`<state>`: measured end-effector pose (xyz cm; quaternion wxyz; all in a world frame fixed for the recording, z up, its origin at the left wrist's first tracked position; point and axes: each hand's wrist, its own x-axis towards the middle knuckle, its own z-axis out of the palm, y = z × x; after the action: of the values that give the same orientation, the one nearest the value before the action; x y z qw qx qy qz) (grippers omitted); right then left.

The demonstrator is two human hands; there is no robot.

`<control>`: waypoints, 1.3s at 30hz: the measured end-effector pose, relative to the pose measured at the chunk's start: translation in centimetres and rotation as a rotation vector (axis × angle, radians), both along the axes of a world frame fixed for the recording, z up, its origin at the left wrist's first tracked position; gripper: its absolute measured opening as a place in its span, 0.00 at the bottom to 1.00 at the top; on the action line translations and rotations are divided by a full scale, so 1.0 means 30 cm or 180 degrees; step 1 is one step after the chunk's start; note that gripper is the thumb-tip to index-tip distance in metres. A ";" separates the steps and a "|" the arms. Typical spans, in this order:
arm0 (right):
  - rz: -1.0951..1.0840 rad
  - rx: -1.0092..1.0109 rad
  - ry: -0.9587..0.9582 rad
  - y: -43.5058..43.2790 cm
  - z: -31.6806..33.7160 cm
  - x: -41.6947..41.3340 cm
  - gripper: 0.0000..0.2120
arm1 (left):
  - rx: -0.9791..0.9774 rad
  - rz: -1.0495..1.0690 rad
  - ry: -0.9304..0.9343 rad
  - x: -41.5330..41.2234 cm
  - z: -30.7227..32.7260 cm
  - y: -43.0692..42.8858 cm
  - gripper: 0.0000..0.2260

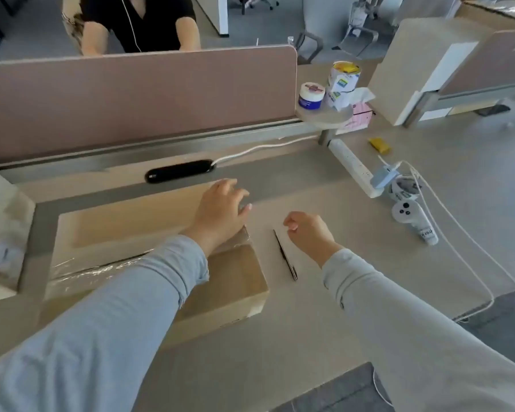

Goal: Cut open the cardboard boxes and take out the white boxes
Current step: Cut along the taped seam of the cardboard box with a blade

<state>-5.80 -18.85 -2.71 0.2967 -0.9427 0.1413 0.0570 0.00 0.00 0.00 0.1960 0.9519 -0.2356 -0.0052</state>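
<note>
While the left hand (220, 209) lies flat, fingers spread, steadying the taped cardboard box (161, 251) at centre-left of the worktop (369, 263), the right hand (308, 233), loosely curled and empty, hovers beside the cutter (285, 254), which it likely must grasp next.

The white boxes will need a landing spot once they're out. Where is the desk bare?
Bare: desk between the pen and the white controller, and the near strip below the cardboard box. Crowded: far right, around the power strip, cables and tissue pack.
</note>
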 end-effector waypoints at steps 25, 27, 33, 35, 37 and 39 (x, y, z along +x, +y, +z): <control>-0.0260 0.0632 0.0321 0.051 -0.097 0.063 0.23 | -0.0915 0.0081 0.0045 -0.036 -0.039 0.037 0.14; -0.0257 0.0725 -0.0054 0.073 -0.007 0.098 0.17 | -0.0851 -0.0034 0.0182 -0.032 -0.017 0.067 0.17; 0.0102 0.0914 -0.0527 0.217 0.180 0.169 0.07 | -0.0094 0.0181 0.0338 -0.079 0.000 0.373 0.41; 0.0316 0.1027 -0.0398 0.303 0.199 0.177 0.07 | 0.0152 0.0407 0.0299 -0.103 -0.006 0.495 0.46; 0.0521 0.1072 -0.0276 0.398 0.196 0.175 0.07 | 0.0471 0.0592 0.0370 -0.132 -0.001 0.590 0.50; 0.0795 0.0859 -0.0328 0.484 0.191 0.169 0.09 | 0.0715 0.0806 0.0501 -0.154 0.000 0.659 0.55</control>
<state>-0.73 -4.33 3.01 0.4179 -0.9063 -0.0012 0.0635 -4.62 19.77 0.01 0.1054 0.9865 -0.0959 -0.0812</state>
